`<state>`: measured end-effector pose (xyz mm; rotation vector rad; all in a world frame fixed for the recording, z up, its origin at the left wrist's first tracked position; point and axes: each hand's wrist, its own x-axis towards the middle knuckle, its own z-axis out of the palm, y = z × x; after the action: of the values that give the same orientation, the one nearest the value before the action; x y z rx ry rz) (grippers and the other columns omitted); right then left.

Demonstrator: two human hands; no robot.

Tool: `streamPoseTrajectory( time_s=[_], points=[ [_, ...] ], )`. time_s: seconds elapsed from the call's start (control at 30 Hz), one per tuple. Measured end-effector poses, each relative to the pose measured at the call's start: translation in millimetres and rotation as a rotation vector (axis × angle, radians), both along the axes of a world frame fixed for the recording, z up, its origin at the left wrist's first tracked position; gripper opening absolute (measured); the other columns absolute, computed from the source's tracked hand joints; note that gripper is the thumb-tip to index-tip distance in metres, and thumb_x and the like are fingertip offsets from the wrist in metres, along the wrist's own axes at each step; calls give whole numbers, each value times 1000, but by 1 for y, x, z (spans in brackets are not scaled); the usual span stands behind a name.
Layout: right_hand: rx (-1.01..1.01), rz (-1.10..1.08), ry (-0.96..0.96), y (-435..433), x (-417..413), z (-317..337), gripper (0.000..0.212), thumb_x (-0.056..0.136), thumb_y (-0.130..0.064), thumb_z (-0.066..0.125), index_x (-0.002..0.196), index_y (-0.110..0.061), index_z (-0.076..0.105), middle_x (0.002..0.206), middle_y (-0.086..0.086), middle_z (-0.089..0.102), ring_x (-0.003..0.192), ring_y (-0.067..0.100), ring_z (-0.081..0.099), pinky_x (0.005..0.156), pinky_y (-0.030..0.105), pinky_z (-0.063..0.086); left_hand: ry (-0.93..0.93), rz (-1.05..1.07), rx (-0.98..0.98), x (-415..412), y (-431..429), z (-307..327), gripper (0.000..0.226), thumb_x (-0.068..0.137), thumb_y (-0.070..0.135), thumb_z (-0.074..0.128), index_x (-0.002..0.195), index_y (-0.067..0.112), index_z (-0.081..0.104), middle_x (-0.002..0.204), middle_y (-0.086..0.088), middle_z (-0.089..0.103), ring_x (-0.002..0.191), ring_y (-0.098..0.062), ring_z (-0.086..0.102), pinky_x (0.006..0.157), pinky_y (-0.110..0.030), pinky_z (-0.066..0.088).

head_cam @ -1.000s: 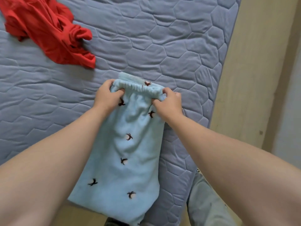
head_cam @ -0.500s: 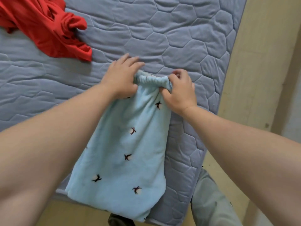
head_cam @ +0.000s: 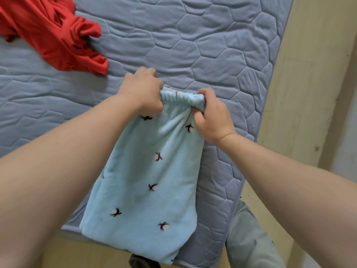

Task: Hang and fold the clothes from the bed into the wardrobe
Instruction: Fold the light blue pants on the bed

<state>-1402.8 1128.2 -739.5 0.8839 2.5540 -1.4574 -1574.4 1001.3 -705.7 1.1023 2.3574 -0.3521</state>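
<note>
Both hands, left (head_cam: 142, 93) and right (head_cam: 211, 117), pinch the gathered waistband of light-blue fleece bird-print trousers (head_cam: 146, 180) lying on the grey-blue quilted bed (head_cam: 212, 45).

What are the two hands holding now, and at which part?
Both the left hand and right hand grip the light blue garment at its gathered elastic waistband, one at each end.

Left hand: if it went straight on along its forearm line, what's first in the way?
Likely only bare mattress. The left hand, gripping the blue garment's waistband, points up-right; the red garment lies well left of that line.
</note>
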Motion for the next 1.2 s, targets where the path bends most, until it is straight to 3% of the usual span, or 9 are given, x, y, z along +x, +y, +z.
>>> streamPoseTrajectory(
  time_s=[0.13,0.23,0.37,0.5,0.6,0.7,0.77,1.03,1.2],
  points=[
    [27,-76,-15,5,-10,-1,36,86,-19,54,121,-20,47,99,-7,56,92,26,57,75,37,42,-41,137,58,-8,13,-1,41,66,22,57,106,22,63,118,-8,53,113,-35,50,91,-46,43],
    [-63,-63,-317,15,-24,-12,56,79,-31,61,132,-22,44,125,3,53,117,28,50,98,43,44,-182,254,-19,-5,15,-19,53,76,16,61,127,19,50,130,-12,46,122,-37,48,100,-50,43],
    [-212,-92,-550,27,-46,-15,83,67,-33,68,143,-31,33,137,7,39,125,31,43,101,46,45,167,393,239,25,2,-28,78,66,16,65,140,18,40,151,-12,32,139,-32,34,119,-49,20],
    [-86,211,-606,35,-75,-5,94,62,-17,66,147,-33,30,141,5,36,115,30,51,90,40,52,292,540,578,113,-38,-17,53,71,30,69,119,13,56,131,-12,49,117,-32,49,103,-49,34],
    [-10,510,-691,33,-99,11,78,64,-17,72,138,-27,48,132,0,52,100,22,56,77,32,51,189,701,363,173,-68,-15,85,65,60,77,131,14,49,141,-14,41,128,-34,41,104,-53,35],
    [-73,608,-770,21,-118,19,37,67,-42,80,93,-21,66,91,-2,70,69,16,66,56,26,50,10,865,53,197,-84,-24,133,52,85,67,155,23,9,162,-15,1,150,-36,2,115,-64,17],
    [-41,591,-756,14,-121,14,39,67,-52,82,81,-19,65,68,-5,69,58,11,63,49,23,43,-73,899,-43,195,-85,-35,144,50,90,63,154,28,-14,161,-12,-21,150,-35,-16,113,-70,9],
    [-29,529,-729,10,-92,-2,72,51,-58,85,112,-26,66,107,-2,64,92,20,62,86,38,54,-146,848,-196,174,-83,-61,156,45,96,57,145,24,-37,154,-21,-36,145,-44,-26,108,-77,5],
    [-59,552,-586,-2,-82,24,44,60,-53,83,95,-32,66,91,-10,66,80,10,62,61,25,45,-238,832,-130,172,-97,-57,153,41,101,50,145,29,-36,154,-15,-37,146,-39,-27,110,-75,5]
  ],
)
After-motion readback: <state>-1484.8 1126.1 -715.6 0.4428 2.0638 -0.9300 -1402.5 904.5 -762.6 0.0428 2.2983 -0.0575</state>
